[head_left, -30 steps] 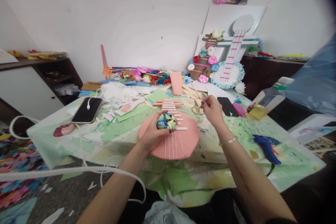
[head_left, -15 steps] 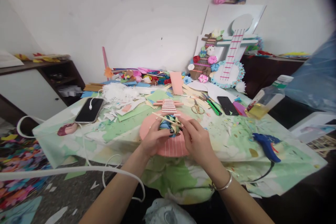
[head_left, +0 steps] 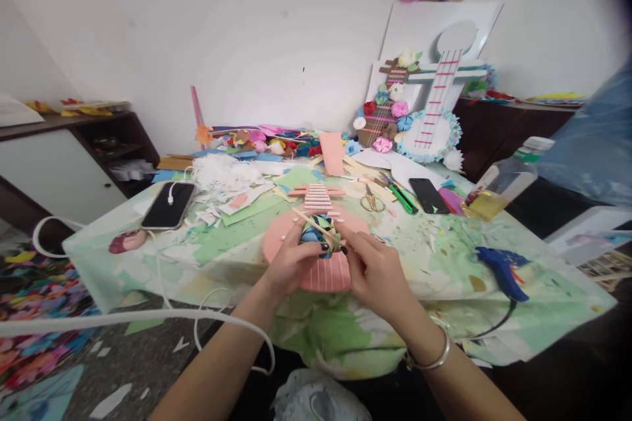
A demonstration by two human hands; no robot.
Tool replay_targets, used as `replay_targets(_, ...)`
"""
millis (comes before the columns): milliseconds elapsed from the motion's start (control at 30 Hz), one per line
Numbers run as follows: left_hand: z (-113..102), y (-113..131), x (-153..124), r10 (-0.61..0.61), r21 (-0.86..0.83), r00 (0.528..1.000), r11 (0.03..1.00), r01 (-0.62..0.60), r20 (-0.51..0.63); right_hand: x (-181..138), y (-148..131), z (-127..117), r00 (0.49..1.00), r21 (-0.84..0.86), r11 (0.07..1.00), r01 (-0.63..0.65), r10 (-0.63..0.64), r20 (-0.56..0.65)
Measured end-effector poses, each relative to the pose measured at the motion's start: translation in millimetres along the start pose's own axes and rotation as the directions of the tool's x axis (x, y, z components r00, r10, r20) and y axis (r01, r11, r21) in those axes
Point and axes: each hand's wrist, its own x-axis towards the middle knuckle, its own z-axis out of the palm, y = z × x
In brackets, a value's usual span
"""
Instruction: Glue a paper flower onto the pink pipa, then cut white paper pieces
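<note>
My left hand (head_left: 291,262) is closed around a small folded paper flower (head_left: 316,230) of blue, green and yellow, held just above a pink paper guitar (head_left: 326,271) that lies at the table's near edge. My right hand (head_left: 378,270) pinches a thin wooden stick (head_left: 316,225) and lays it slantwise across the top of the flower. The two hands touch at the flower. White strips run down the guitar's body and short bars cross its neck (head_left: 316,197).
Gold scissors (head_left: 369,200), green pens (head_left: 399,196), a black phone (head_left: 428,196), a bottle of yellow liquid (head_left: 501,187) and a blue glue gun (head_left: 501,271) lie to the right. A charging phone (head_left: 168,205) and paper scraps sit left. Finished paper guitars (head_left: 428,112) lean on the wall.
My right hand came back from the scissors and pens with a thin stick and joined the left hand at the flower. It has since tilted the stick a little across it.
</note>
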Motion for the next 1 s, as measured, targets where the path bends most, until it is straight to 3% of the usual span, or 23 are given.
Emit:
replay_targets(167,-2.9,-1.0,4.0,-0.03,0.029,1.0,0.999,0.029,0.009,5.4,-1.5,-7.9,0.997,0.06,0.997,-0.041,0.037,0.065)
replay_targets(300,-3.5,2.0,9.3,0.017,0.035,1.0,0.999,-0.017,0.022,13.2,-1.4,-14.2,0.986,0.131,0.984,-0.118,0.1,0.135)
replay_targets(567,-2.7,-0.3,9.5,-0.046,0.044,0.998,0.998,0.044,0.053,14.0,-1.1,-8.4,0.992,-0.076,0.993,-0.094,0.099,0.076)
replay_targets(767,-3.0,5.2,7.7,-0.012,0.031,0.997,0.999,0.009,0.08,12.4,-6.9,-18.8,0.978,0.132,0.98,-0.15,0.127,0.166)
replay_targets(1000,-3.5,9.1,8.3,0.068,0.073,0.985,0.994,-0.08,0.16,10.8,-5.5,-27.9,0.975,0.168,0.96,-0.223,0.223,0.024)
